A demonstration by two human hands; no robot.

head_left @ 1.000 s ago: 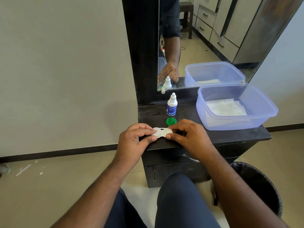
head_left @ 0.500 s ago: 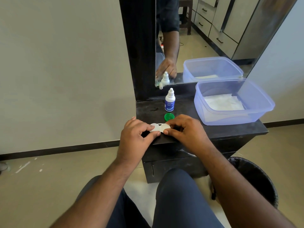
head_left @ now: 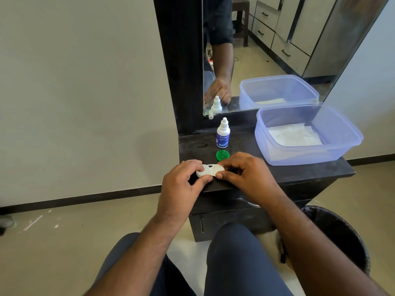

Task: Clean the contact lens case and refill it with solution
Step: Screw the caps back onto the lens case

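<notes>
**Operator A:** Report the status of the contact lens case [head_left: 210,170].

**Operator B:** The case sits at the front edge of the black dresser top [head_left: 299,174], gripped at both ends. The left hand [head_left: 181,184] pinches the left well between thumb and forefinger. The right hand [head_left: 245,174] pinches the right end with fingers curled close. Both grips are narrow. The case looks slightly tilted; contact with the top cannot be confirmed.

**Operator A:** Progress?

**Operator B:** Judged early. One green cap [head_left: 222,155] is off and lies at 12 o'clock from the case, just beside the right hand's fingers. The solution bottle [head_left: 223,135] stands upright further out at 12 o'clock, nozzle up and untouched. Whether the other well is capped cannot be told. Rinsing, wiping and refilling appear to remain.

**Operator A:** Materials?

**Operator B:** Case: white rigid plastic, two round wells joined by a narrow bridge. Cap: glossy green disc. Bottle: small white cylinder, blue label, tapered tip. At 2 o'clock, a translucent bluish tub [head_left: 307,154], rectangular with rounded corners, holds a folded white tissue [head_left: 292,136], soft and creased.
</notes>
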